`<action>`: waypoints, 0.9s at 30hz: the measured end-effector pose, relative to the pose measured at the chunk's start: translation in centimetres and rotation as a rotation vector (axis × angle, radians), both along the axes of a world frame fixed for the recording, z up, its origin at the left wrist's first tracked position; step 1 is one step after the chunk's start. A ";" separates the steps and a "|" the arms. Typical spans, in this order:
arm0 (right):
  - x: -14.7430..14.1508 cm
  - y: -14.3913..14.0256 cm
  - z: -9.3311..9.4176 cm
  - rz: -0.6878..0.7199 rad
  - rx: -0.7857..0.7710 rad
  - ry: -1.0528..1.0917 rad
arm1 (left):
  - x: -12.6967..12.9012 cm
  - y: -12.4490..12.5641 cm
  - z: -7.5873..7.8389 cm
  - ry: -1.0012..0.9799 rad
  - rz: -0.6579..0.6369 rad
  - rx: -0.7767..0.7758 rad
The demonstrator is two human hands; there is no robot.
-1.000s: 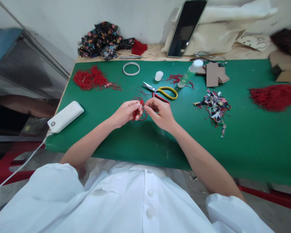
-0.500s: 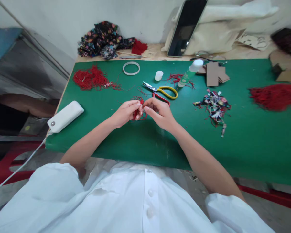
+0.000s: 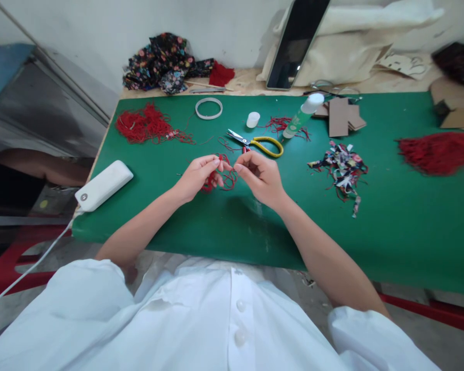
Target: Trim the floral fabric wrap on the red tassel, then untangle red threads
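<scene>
My left hand (image 3: pixel 198 178) is closed with its thumb and fingers on a bunch of red yarn (image 3: pixel 229 180), whose loops hang between and below my two hands. Close by on the right, my right hand (image 3: pixel 260 176) pinches with thumb and forefinger at what looks like a strand of the same yarn. Just beyond the right fingers lie scissors (image 3: pixel 269 145) with one yellow and one red handle, the red one mostly covered by that hand. Their blades point to the far left.
On the green mat (image 3: pixel 224 226) lie a red yarn heap (image 3: pixel 149 123), a white ring (image 3: pixel 209 108), a white cap (image 3: pixel 252 119), a glue bottle (image 3: pixel 303 116), fabric scraps (image 3: pixel 344 170), cardboard pieces (image 3: pixel 338 117), a red yarn bundle (image 3: pixel 438 153) and a white power bank (image 3: pixel 104 185). A phone (image 3: pixel 297 44) leans behind.
My right hand has drawn slightly right, away from the left, widening the gap. More loose red loops show between them, and the right hand covers more of the scissors' red handle.
</scene>
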State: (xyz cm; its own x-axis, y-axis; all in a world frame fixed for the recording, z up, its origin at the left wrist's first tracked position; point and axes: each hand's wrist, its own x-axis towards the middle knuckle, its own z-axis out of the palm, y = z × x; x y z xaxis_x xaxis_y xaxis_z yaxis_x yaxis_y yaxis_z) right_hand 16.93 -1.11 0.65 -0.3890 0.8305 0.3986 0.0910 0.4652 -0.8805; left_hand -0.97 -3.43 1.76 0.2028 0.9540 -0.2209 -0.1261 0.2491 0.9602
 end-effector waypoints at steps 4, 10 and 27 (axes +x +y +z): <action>0.2 0.0 0.5 -0.006 0.028 0.006 | -0.2 0.3 -0.5 0.095 0.075 0.217; -0.1 -0.5 0.3 -0.009 0.200 -0.069 | 0.3 -0.1 -0.5 0.200 0.065 0.404; -0.4 -0.5 -0.8 -0.217 0.520 -0.104 | 0.7 -0.6 -0.8 0.001 -0.146 0.190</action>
State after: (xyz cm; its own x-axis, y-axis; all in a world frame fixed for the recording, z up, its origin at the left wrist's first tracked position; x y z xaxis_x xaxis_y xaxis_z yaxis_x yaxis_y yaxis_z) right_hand 16.51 -1.59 -0.13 -0.2902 0.6005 0.7451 0.3070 0.7959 -0.5218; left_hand -0.30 -3.98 0.95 0.3415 0.9390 -0.0403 -0.1014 0.0795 0.9917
